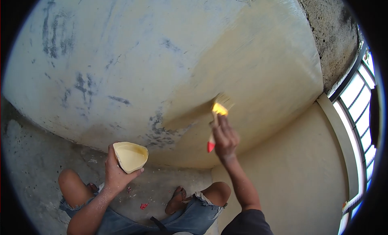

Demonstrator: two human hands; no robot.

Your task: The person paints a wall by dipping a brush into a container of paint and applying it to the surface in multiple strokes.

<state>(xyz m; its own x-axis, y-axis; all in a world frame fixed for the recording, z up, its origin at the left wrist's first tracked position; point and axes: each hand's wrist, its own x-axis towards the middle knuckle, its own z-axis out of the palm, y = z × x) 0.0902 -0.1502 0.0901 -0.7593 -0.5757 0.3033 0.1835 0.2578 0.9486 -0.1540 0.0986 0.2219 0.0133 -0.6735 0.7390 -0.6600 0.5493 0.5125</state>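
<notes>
My left hand [117,174] is wrapped round a cut-open container of cream paint [132,157], held above the floor near the foot of the wall. In my right hand [226,138] is a paintbrush [218,113] with a red-tipped handle and a yellow ferrule, its bristles up against the wall [133,73]. Blurring at the bristles hides their exact contact. Around the brush and to its right lies a cream-coloured painted area [258,81]. Farther left the wall is pale, with dark scuffs and smudges.
A second, cream wall [283,166] meets this one at the right, below a barred window [357,101]. Rough bare concrete [331,37] borders the upper right. My bent knees and sandalled foot [176,199] are over the grey floor [36,166], where a red scrap [144,206] lies.
</notes>
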